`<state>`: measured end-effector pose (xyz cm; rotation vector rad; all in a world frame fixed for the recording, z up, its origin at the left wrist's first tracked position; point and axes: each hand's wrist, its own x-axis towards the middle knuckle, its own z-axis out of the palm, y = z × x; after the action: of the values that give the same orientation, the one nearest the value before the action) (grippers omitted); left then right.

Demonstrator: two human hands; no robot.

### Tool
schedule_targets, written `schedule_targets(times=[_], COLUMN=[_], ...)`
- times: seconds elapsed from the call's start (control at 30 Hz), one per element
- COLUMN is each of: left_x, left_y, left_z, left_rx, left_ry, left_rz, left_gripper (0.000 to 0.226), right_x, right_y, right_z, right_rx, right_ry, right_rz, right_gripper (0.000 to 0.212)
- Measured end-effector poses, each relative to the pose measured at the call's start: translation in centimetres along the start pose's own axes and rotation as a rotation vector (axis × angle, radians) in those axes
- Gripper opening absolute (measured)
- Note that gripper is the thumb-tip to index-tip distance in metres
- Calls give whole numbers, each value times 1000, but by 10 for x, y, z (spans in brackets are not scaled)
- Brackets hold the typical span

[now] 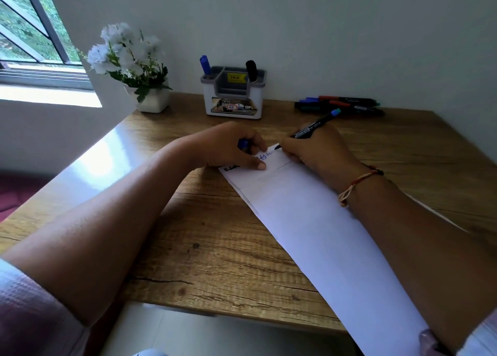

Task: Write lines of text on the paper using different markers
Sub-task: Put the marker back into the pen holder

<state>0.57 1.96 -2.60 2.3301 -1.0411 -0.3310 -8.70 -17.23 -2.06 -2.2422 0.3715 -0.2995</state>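
Observation:
A long white sheet of paper (309, 221) lies slanted across the wooden desk (215, 248). My right hand (317, 151) grips a black marker (312, 127) with a light blue end, its tip touching the paper's far end beside blue handwriting (265, 156). A line of black writing sits near the paper's left corner. My left hand (231, 148) rests on the far end of the paper with its thumb pressed flat, and its curled fingers hold a blue cap (243, 143).
A white and grey holder (233, 97) at the back holds a blue marker (205, 64) and a black marker (251, 70). Several loose markers (338, 103) lie at the back right. A white pot of flowers (134, 68) stands back left, near a window.

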Motion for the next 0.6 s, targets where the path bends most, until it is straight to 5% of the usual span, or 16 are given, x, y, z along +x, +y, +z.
schedule_targets(times=[0.3, 0.6], left_x=[-1, -4], left_y=[2, 7], left_z=[0, 1], left_rx=[29, -1], left_ry=[-15, -12], left_rz=[-20, -37], left_gripper=[36, 35], right_x=[-3, 1], right_y=[-2, 3], right_z=[0, 0], right_rx=[-2, 52], right_ry=[-87, 4], right_rz=[-80, -8], right_gripper=[19, 13])
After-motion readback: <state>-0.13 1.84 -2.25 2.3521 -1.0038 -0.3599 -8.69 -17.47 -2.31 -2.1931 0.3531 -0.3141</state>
